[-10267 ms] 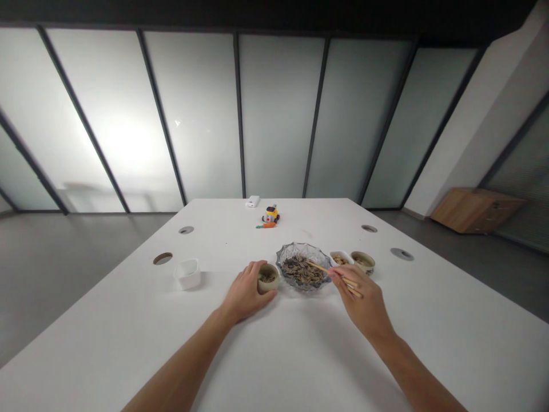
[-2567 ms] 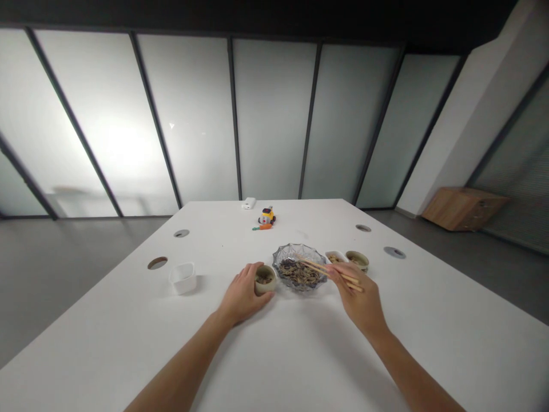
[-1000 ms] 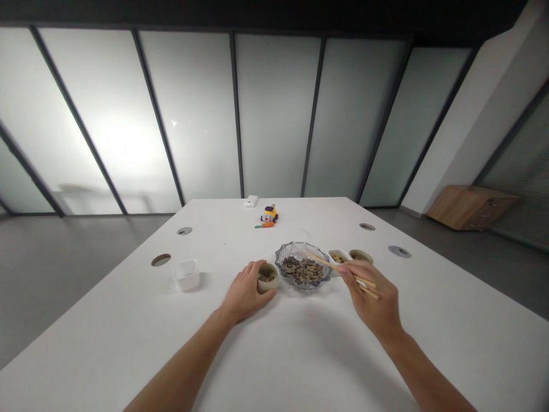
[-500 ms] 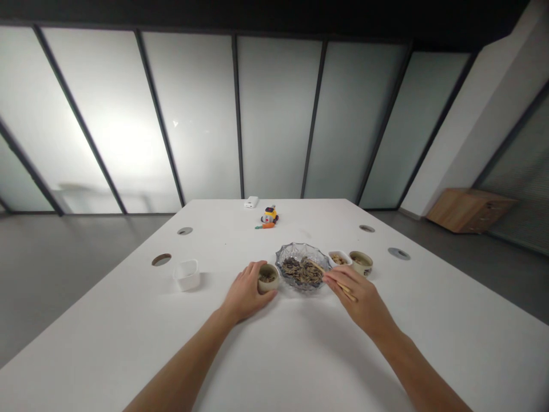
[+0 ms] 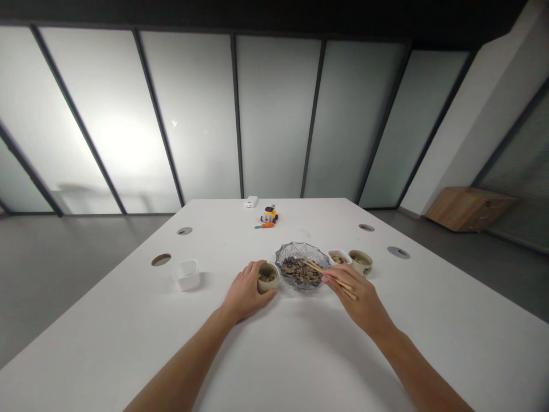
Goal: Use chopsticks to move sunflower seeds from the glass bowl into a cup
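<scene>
Left hand: the person's left hand (image 5: 245, 293), at lower centre of the frame, is curling closed around a small beige cup (image 5: 268, 277), fingers wrapping its near and left side, the cup standing upright on the white table (image 5: 128, 326)
Small beige cup: sitting just left of the glass bowl, almost touching its rim, and showing dark seeds inside
Right hand: the right hand (image 5: 362, 300), right of centre, is gripping a pair of wooden chopsticks (image 5: 332, 277), fingers pinched shut on the shafts
Chopsticks: slanting up and to the left from the hand, their tips reaching over the glass bowl and down among the seeds; whether a seed is caught between the tips is too small to tell
Glass bowl: a cut-glass bowl (image 5: 302, 270) is standing at the centre of the frame, between the two hands, carrying a heap of dark striped seeds (image 5: 300, 269)
Beside the bowl: a small white dish (image 5: 339, 257) is resting just right of the bowl, with a second beige cup (image 5: 360, 262) just right of that, both partly behind the right hand's fingers
Left of frame: a white square container (image 5: 187, 273) is sitting well apart from the left hand, near a round cable hole (image 5: 161, 259) in the tabletop
Far edge of table: a yellow toy figure (image 5: 270, 214) with an orange carrot-shaped piece (image 5: 266, 225) in front of it, and a small white box (image 5: 251, 201) to their upper left, are lying well beyond the bowl
Background: frosted glass panels (image 5: 274, 114) are filling the upper frame, and a wooden cabinet (image 5: 467, 208) is standing at the right edge
</scene>
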The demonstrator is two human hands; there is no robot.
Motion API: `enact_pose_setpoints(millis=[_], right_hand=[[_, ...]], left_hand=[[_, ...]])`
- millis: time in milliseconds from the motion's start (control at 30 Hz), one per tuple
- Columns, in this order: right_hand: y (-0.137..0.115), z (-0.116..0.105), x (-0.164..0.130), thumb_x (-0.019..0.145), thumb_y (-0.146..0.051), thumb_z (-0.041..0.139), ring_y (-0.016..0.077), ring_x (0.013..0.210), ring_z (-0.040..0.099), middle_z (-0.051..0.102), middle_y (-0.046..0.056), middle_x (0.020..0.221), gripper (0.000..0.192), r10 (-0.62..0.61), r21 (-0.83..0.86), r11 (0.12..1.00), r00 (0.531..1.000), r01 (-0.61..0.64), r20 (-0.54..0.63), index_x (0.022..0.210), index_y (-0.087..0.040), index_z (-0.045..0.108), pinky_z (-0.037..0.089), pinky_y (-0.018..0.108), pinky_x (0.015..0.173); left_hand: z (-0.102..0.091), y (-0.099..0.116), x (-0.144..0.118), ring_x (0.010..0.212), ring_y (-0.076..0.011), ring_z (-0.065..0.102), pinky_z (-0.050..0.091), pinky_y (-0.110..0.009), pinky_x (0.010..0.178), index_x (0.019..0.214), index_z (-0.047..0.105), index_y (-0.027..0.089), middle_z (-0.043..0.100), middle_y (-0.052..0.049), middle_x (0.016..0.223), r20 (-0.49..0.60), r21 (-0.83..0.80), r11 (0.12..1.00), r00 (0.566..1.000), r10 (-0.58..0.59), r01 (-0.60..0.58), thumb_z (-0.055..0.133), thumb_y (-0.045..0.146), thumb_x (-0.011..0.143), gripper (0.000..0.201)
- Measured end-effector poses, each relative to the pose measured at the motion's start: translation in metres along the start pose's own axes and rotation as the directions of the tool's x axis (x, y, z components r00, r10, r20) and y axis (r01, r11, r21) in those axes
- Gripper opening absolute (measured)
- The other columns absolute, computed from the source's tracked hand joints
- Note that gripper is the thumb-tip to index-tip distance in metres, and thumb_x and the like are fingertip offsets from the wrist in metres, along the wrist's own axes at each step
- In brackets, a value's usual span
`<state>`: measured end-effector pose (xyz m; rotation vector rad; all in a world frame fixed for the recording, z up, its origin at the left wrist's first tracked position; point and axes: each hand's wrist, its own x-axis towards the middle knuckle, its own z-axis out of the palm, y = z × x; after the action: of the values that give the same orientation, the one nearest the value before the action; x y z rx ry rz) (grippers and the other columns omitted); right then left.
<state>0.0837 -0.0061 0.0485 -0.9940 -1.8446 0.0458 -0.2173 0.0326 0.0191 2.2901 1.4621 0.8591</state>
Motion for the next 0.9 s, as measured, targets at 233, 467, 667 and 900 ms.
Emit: enact_pose_setpoints(millis=[233, 467, 667, 900], right_hand=[[0.0001, -0.0004, 0.0002, 0.105, -0.046, 0.062, 0.0221, 0.084, 0.074, 0.074, 0.006, 0.090, 0.028, -0.006, -0.044, 0.999, 1.000, 0.006, 0.003, 0.091, -0.025, 0.074, 0.060, 0.033, 0.076], [-0.0006, 0.0000, 0.0003, 0.106, -0.035, 0.061, 0.0206, 0.082, 0.074, 0.073, 0.006, 0.094, 0.021, -0.077, -0.080, 0.994, 0.997, 0.077, 0.002, 0.095, -0.024, 0.076, 0.058, 0.030, 0.069], [-0.0022, 0.0006, 0.0014, 0.104, -0.030, 0.064, 0.0193, 0.078, 0.072, 0.072, 0.005, 0.091, 0.016, -0.099, -0.068, 0.993, 0.994, 0.096, -0.040, 0.095, -0.024, 0.074, 0.057, 0.029, 0.069], [-0.0026, 0.0026, 0.0011, 0.103, -0.033, 0.065, 0.0204, 0.082, 0.073, 0.074, 0.005, 0.089, 0.017, -0.059, -0.050, 0.997, 0.987, 0.052, -0.147, 0.093, -0.024, 0.076, 0.059, 0.032, 0.073]], left_hand=[[-0.0013, 0.0016, -0.0004, 0.121, -0.0339, 0.065, 0.049, -0.045, 0.105, 0.143, 0.052, 0.025, 0.064, -0.011, 0.134, -0.001, -0.001, 1.000, 1.000, 0.000, 0.000, 0.079, 0.032, 0.083, 0.066], [-0.0003, 0.0004, 0.0003, 0.123, -0.0339, 0.063, 0.048, -0.046, 0.107, 0.144, 0.050, 0.023, 0.062, -0.012, 0.136, 0.009, -0.001, 1.000, 1.000, -0.005, 0.005, 0.079, 0.032, 0.084, 0.067], [-0.0004, 0.0003, 0.0000, 0.122, -0.0336, 0.064, 0.049, -0.046, 0.106, 0.144, 0.050, 0.025, 0.063, -0.012, 0.136, 0.008, -0.004, 1.000, 1.000, -0.003, 0.003, 0.078, 0.034, 0.085, 0.066], [0.0005, -0.0016, 0.0001, 0.123, -0.0339, 0.064, 0.048, -0.047, 0.107, 0.144, 0.050, 0.024, 0.063, -0.012, 0.136, 0.006, -0.004, 1.000, 1.000, -0.001, 0.001, 0.078, 0.033, 0.084, 0.067]])
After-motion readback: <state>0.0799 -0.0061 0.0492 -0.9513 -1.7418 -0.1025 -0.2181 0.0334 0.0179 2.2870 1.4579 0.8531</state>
